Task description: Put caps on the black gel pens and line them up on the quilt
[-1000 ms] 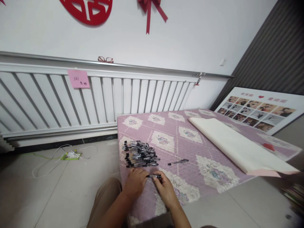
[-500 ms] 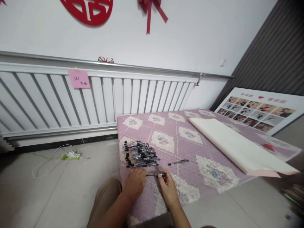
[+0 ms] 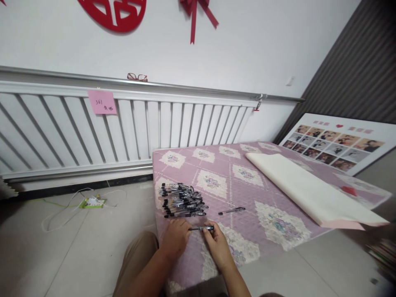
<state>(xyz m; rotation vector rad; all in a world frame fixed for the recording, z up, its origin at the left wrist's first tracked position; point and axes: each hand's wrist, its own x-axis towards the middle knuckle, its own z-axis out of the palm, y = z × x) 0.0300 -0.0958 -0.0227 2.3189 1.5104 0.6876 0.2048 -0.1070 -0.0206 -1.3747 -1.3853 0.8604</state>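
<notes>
Between my two hands a dark pen point(image 3: 197, 228) lies level, just in front of a pile of pens. My right hand point(image 3: 216, 239) pinches its capped end between thumb and fingers. My left hand point(image 3: 176, 237) is closed around the other end, and its fingertips hide the tip. The pile of black-capped clear pens point(image 3: 182, 201) sits beyond my left hand, with most of them lying sideways. A single pen point(image 3: 232, 211) rests apart, to the right of the pile. All of them are on a purple cloth with a floral pattern point(image 3: 213, 165).
A folded cream sheet point(image 3: 293, 185) lies on the right of the cloth, near a photo board point(image 3: 337, 142). A white radiator point(image 3: 139, 128) lines the wall, with glasses point(image 3: 137, 77) on the pipe above. On the floor at left is a power strip point(image 3: 93, 202) with cords.
The pen and my right hand have shifted slightly left, toward my left hand. The pile and the single pen lie as before.
</notes>
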